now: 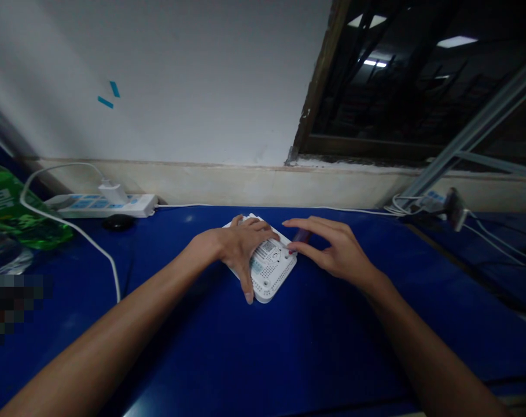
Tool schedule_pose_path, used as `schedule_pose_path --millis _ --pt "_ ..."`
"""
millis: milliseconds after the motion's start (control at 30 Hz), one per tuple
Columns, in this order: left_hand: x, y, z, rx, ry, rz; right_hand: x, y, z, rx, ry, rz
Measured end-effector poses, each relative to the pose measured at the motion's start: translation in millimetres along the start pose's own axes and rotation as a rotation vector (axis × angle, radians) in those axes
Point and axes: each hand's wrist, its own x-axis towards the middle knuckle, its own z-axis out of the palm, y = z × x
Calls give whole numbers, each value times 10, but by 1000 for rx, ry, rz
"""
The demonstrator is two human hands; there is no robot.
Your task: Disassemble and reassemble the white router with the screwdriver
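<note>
A white, flat device with rounded corners, vent holes and a printed label lies on the blue table. My left hand rests over its left and far parts, fingers spread, holding it against the table. At its right corner is my right hand, thumb and fingers bent around a small dark purplish object, perhaps a tool handle; its tip is too small to make out. A bit of red shows near the thumb tip.
A white power strip with a plugged-in charger sits at the back left. Near it are a dark mouse-like object and a green plastic package. Cables and a metal frame stand at the right.
</note>
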Motion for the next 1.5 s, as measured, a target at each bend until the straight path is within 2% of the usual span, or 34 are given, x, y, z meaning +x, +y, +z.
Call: schedule_pose_path --millis 167,267,567,733,967,1100,1333,1500 --pt "18 15 6 13 -14 -39 1 -15 26 116 -60 33" --pt "22 14 3 15 -30 -46 9 -2 35 155 -53 71" --pt "11 11 12 22 -32 -25 11 -42 66 -19 25 102" --pt "44 34 -19 17 -83 -51 14 -100 145 -48 35 164" --pt "26 32 -15 5 -70 -45 15 -69 29 163 -28 102" --pt "29 14 17 -4 -71 -50 -2 -55 -45 127 -60 61" --pt "17 60 -2 -21 -33 -38 35 -148 -66 62 -96 98" --pt "24 62 0 -10 -31 -35 61 -185 -38 81 -94 200"
